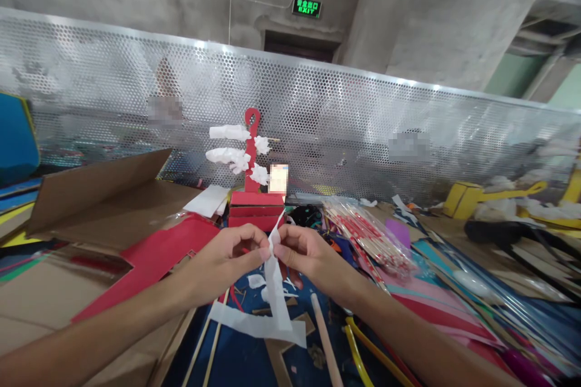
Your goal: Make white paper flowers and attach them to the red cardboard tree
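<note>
Between my two hands a white paper strip [273, 281] hangs down, pinched near its top by both. My left hand [242, 248] closes thumb and finger on it from the left. Just beside, my right hand [297, 249] grips the same strip from the other side. A second white strip [245, 321] lies across the blue surface below, under the hanging end. Behind my hands stands a red hook-topped stand [251, 175] on a stepped red base [256, 199]. White crumpled paper pieces [227, 157] stick out from both sides of its post.
An open cardboard box [100, 205] and red sheet [163, 254] lie left. Thin wooden sticks [213, 338], a pale rod [324, 338] and yellow-handled tool [356, 354] lie in front. Bagged red-and-white sticks [372, 236] and coloured sheets [440, 308] lie right. A perforated metal panel [345, 115] stands behind.
</note>
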`<state>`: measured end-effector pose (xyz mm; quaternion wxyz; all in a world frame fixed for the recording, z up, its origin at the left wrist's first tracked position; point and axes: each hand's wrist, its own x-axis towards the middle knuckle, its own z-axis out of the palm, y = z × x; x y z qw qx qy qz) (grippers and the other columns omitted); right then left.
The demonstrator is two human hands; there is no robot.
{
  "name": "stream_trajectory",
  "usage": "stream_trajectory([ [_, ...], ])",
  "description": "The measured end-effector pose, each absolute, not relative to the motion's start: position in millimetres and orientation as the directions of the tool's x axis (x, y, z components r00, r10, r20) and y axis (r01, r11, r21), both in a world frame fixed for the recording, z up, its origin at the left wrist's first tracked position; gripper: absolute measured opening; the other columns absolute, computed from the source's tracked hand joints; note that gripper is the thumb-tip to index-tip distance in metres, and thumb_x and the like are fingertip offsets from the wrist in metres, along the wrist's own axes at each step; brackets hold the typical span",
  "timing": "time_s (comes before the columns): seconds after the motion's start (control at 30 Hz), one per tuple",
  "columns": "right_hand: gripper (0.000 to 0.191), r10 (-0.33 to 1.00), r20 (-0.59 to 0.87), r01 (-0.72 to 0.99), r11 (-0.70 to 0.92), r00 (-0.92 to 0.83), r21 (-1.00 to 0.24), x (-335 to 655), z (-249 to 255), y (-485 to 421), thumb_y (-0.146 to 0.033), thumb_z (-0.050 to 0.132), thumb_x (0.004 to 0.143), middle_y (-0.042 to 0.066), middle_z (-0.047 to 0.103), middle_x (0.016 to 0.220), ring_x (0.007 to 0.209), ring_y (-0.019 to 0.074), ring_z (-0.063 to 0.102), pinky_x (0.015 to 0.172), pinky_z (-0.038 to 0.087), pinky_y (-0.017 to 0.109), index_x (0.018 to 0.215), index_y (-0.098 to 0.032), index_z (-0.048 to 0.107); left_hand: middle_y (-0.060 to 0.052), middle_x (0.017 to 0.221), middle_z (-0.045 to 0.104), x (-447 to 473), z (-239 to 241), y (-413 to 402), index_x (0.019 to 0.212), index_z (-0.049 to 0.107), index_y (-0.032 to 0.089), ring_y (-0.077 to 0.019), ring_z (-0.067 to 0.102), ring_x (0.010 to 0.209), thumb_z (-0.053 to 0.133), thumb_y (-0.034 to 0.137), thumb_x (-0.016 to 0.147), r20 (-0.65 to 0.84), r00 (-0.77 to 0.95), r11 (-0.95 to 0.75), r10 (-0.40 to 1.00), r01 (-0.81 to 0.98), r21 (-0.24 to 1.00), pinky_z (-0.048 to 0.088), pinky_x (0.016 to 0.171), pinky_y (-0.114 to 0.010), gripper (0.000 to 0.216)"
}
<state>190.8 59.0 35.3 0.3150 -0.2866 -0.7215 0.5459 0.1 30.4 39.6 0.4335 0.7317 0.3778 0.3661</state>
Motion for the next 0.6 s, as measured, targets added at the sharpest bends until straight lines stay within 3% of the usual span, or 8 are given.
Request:
stream_trajectory([
  [0.17,0.024,0.756,0.143,0.062,0.235,-0.639,-0.970,191.1,36.3,58.4,-0.039,0.058,0.085,-0.002,0.054,0.065,0.047,0.0060,0.045,0.040,0.037,0.017,0.086,-0.016,0.053,0.002,0.072,0.051,0.8,37.7,32.2,0.084,0.055,0.016,-0.0110,0.045,0.065,0.050,0.040,0.087,0.233,0.439,-0.346,0.868,0.199,0.917,0.036,0.060,-0.022,0.024],
  [0.33,0.019,0.780,0.135,0.116,0.257,-0.611,-0.959,191.8,38.5,57.4,-0.036,0.056,0.085,-0.002,0.052,0.063,0.050,0.0074,0.047,0.042,0.038,0.017,0.086,-0.016,0.055,0.002,0.072,0.052,-1.8,36.0,34.4,0.085,0.055,0.016,-0.0110,0.045,0.064,0.050,0.039,0.088,0.231,0.432,-0.348,0.872,0.213,0.913,0.036,0.059,-0.023,0.024],
  [0.6,0.010,0.780,0.303,0.221,0.484,-0.547,-0.847,190.8,39.2,53.7,-0.025,0.060,0.082,-0.001,0.055,0.072,0.061,0.0080,0.049,0.057,0.041,0.020,0.079,-0.016,0.057,-0.001,0.080,0.057,-1.1,38.2,29.9,0.089,0.057,0.017,-0.0133,0.051,0.070,0.056,0.041,0.083,0.193,0.446,-0.358,0.874,0.322,0.877,0.039,0.062,-0.023,0.025],
])
